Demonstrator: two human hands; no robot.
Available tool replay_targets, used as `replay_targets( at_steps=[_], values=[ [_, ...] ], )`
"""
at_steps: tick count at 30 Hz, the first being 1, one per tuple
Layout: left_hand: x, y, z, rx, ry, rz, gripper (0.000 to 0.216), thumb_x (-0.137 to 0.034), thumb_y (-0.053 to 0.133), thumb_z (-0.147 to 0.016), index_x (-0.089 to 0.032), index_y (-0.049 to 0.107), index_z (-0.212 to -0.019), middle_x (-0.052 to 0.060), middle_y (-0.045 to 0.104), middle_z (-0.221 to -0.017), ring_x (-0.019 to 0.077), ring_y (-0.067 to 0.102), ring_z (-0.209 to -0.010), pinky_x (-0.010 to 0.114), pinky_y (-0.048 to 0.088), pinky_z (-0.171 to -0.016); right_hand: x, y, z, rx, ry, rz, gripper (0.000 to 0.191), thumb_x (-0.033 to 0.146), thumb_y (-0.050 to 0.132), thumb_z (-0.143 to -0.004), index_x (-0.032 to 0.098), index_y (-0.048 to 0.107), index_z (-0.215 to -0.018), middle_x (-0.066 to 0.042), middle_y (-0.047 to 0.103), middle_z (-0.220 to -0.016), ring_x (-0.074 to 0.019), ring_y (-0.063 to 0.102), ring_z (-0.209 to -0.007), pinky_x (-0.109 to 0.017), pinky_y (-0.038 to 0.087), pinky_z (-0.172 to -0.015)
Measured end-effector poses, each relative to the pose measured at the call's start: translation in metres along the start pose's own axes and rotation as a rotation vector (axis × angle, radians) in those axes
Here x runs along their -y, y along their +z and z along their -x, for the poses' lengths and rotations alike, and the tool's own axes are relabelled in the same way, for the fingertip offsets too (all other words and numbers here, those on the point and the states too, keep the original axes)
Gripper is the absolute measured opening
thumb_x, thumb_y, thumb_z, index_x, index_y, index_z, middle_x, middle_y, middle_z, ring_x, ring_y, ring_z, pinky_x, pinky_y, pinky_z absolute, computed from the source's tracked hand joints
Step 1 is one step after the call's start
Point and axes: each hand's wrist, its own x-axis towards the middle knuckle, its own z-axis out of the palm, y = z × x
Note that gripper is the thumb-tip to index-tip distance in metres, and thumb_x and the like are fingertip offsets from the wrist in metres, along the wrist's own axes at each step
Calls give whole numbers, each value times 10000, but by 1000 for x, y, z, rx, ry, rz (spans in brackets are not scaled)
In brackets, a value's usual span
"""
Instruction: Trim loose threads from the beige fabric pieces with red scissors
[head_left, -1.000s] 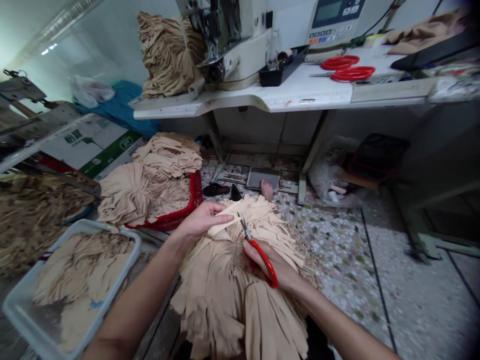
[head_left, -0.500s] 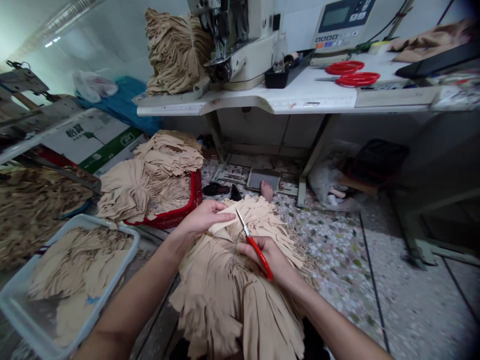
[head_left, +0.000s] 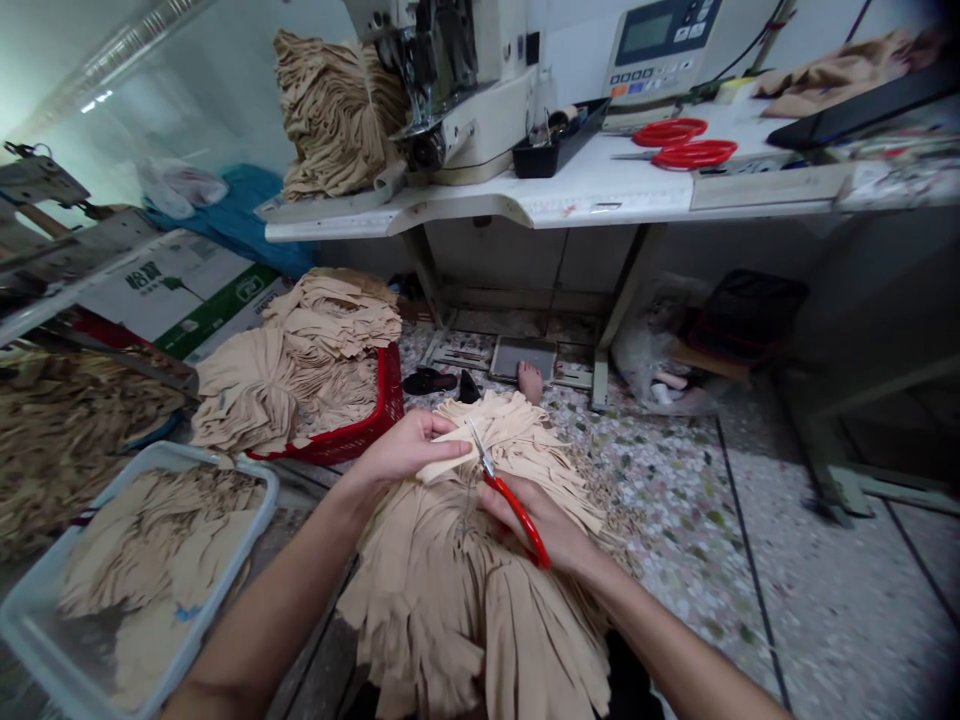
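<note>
A big bundle of beige fabric pieces lies across my lap. My left hand pinches one beige strip at the bundle's top and holds it raised. My right hand grips red-handled scissors. Their blades point up and left and meet the strip just beside my left fingertips. My bare foot shows beyond the bundle on the speckled floor.
A clear plastic tub of beige pieces sits at lower left, with a red basket heaped with more behind it. Ahead stands a white sewing table with a sewing machine, a control panel, red scissors and a pedal beneath.
The scissors' blades have moved down and left onto the strip held by my left hand. My left hand has shifted slightly, still pinching the strip.
</note>
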Motion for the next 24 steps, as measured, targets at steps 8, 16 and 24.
replay_targets(
  at_steps=[8, 16, 24],
  values=[
    [-4, -5, 11, 3, 53, -122, 311, -420, 782, -827, -109, 778, -836, 21, 665, -731, 123, 553, -660, 203, 379, -600, -12, 4, -9, -82, 129, -190, 564, 630, 762, -782, 218, 416, -615, 80, 368, -513, -84, 296, -465, -231, 227, -450],
    [-5, -50, 46, 458, -109, -202, 421, -442, 830, -772, -145, 778, -1067, 25, 655, -616, 149, 612, -509, 218, 432, -484, -11, -43, -26, -437, -31, 184, 317, 467, 802, -763, 204, 628, -797, -24, 674, -735, -189, 593, -646, -266, 419, -604],
    [12, -24, -6, -205, 248, -457, 240, -315, 677, -879, -125, 761, -999, 113, 735, -1029, 210, 688, -934, 280, 530, -826, -14, -60, -93, -417, -129, 798, 82, 284, 591, -877, 209, 622, -863, -22, 628, -645, -183, 527, -563, -275, 262, -565]
  ],
)
